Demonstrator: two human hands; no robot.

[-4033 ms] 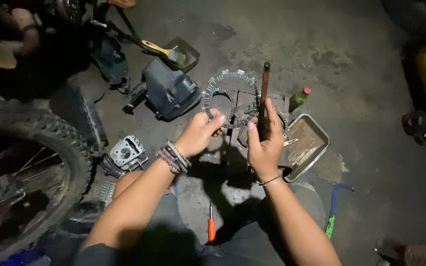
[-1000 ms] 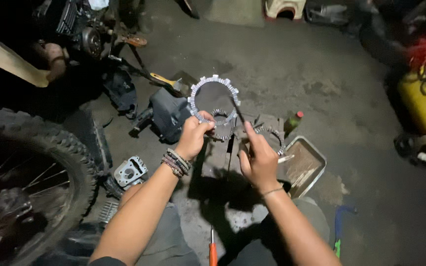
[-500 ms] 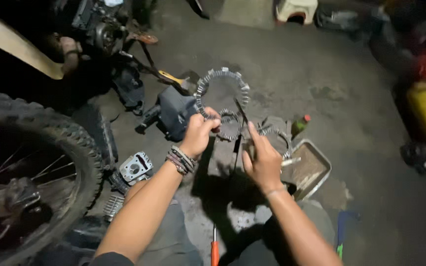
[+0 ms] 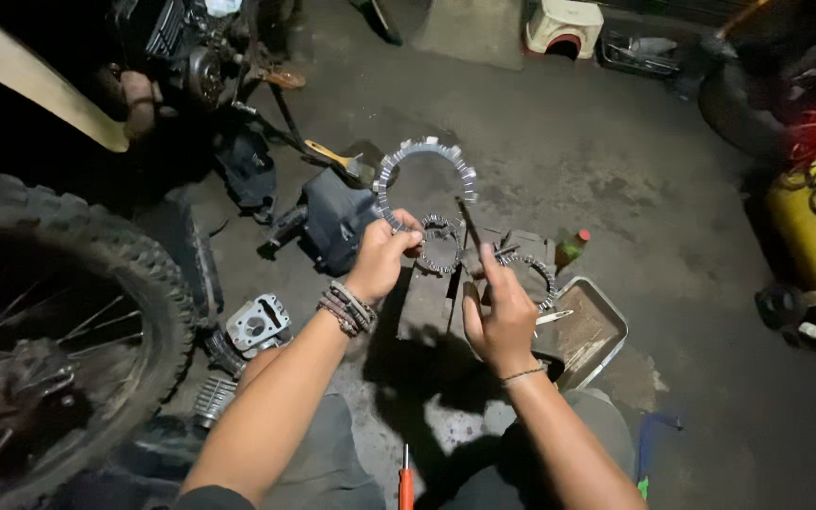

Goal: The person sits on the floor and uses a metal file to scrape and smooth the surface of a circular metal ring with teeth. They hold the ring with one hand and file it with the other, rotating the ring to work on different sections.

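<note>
Above metal tray: left hand pinches toothed ring plate at lower rim, held upright. Right hand closed on thin dark tool just beside ring. Ring judged rigid, light, thin; teeth sharp-edged, possibly oily. Hold by rim between teeth.

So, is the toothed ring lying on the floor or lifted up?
Lifted up: the left hand holds the toothed ring by its lower edge, upright above the floor.

Toothed ring in left hand: dull grey metal. Tray by right hand: scuffed metal. Floor: rough, stained concrete.
</note>
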